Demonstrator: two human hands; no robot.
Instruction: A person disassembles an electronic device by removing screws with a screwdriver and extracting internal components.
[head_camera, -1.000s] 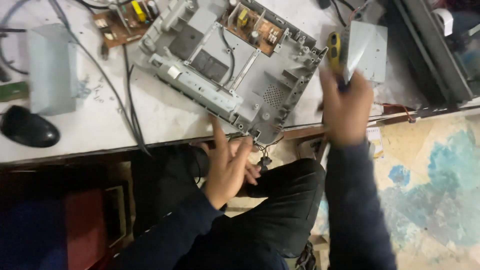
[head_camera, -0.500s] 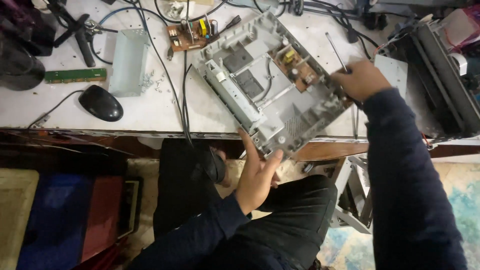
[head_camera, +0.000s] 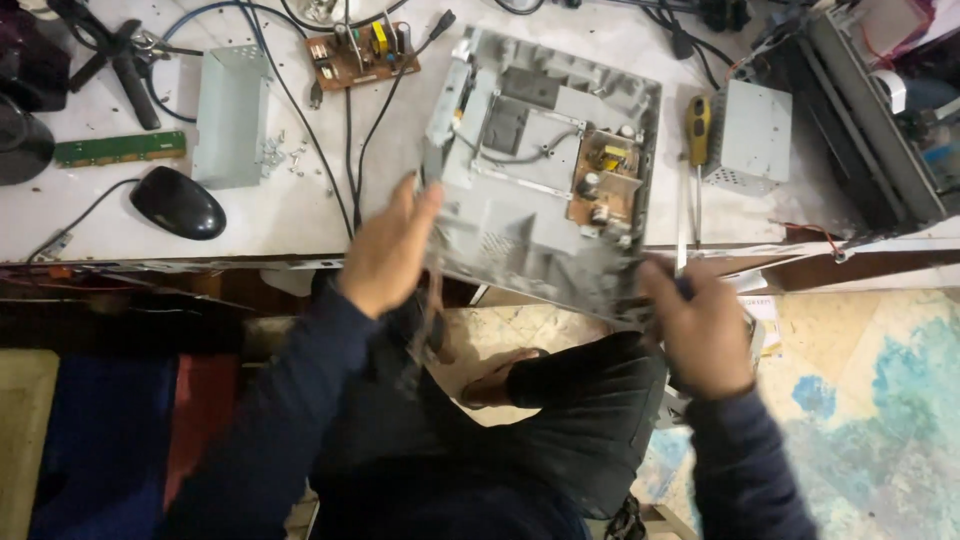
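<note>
White worktop (head_camera: 300, 215) runs across the top, pretty scuffed and cluttered, with its front edge just above both hands. Up and left of the left hand there's a black mouse (head_camera: 178, 203), a grey metal bracket (head_camera: 230, 115), a green strip board (head_camera: 120, 148) and some black cables (head_camera: 350, 120). Below and right of the right hand the floor (head_camera: 860, 400) is worn, cream with patchy blue paint. Far left of the left hand, low down, something blue and red (head_camera: 120, 440) sits in shadow under the table. Light is even, no hard shadows.
</note>
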